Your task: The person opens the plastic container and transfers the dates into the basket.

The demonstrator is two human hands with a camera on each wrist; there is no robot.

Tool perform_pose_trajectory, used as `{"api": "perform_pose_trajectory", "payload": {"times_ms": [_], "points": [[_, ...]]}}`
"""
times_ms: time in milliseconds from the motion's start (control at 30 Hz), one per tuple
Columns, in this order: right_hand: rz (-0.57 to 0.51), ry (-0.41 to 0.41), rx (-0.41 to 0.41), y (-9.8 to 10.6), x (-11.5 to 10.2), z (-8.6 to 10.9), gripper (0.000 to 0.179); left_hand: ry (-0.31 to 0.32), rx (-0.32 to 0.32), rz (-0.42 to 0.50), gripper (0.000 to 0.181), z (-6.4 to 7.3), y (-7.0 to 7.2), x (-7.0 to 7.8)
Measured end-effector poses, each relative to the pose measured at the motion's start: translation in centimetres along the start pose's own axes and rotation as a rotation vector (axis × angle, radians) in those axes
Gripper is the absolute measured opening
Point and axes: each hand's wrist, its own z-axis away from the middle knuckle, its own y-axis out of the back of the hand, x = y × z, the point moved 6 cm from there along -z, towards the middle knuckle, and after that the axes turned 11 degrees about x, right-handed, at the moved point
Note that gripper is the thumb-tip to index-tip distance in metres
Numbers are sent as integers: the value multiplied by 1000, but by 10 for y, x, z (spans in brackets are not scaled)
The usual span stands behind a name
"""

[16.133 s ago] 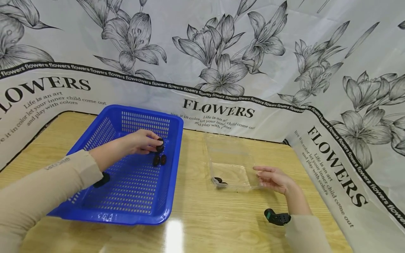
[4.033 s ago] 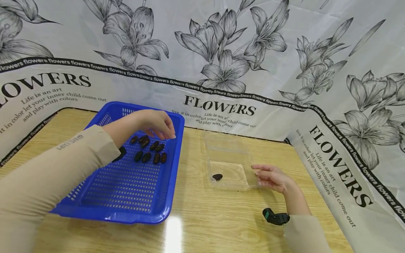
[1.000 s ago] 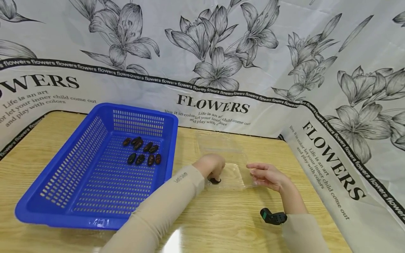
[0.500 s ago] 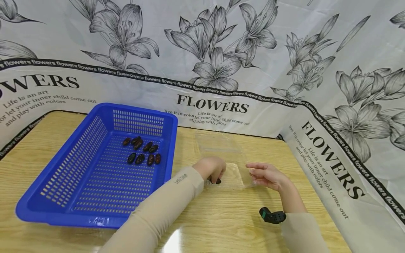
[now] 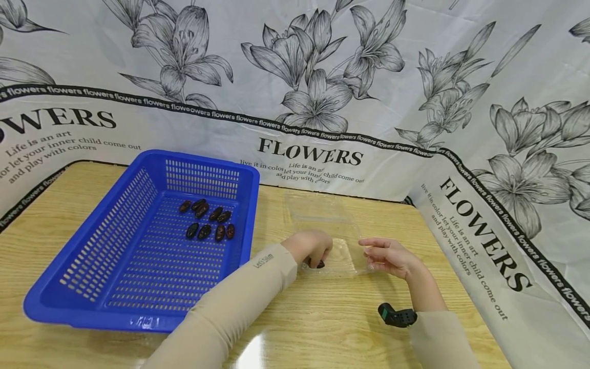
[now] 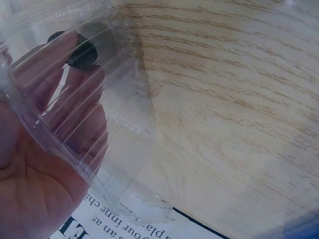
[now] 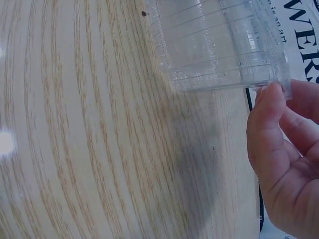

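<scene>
A clear plastic box (image 5: 344, 253) lies on the table right of centre. My left hand (image 5: 310, 246) reaches down into it and pinches a dark brown date (image 5: 320, 265). In the left wrist view, the fingers and the date (image 6: 83, 54) show through the box's clear wall. On the box's right side my right hand (image 5: 392, 258) grips the rim between thumb and fingers; the right wrist view shows the thumb (image 7: 271, 107) on the box corner. Several dates (image 5: 220, 232) lie in a loose group in the blue basket (image 5: 254, 205), toward its back right.
The deep blue slotted basket stands on the left of the wooden table (image 5: 322, 323), its right wall between the dates and the box. A flower-printed cloth (image 5: 203, 134) hangs behind and along the right side. A black wrist device (image 5: 397, 314) sits near my right sleeve.
More dates lie in the basket than sixteen seconds ago. My left hand has gone from above the basket into the box, lately shifting slightly right with the date. The right hand stays at the rim.
</scene>
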Motion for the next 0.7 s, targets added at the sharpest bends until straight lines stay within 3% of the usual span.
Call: {"api": "perform_pose_trajectory", "payload": {"times_ms": [167,367,567,700], "points": [[2,5,-7,1,1,0,22,55,21,69,23,1,4,-1],[-1,2,-4,0,0,0,23,45,28,116,46,-4,13,0],[3,1,2,0,0,0,23,43,70,152,34,-4,31,2],[9,4,3,0,0,0,24,62,62,265,30,-1,41,1]]}}
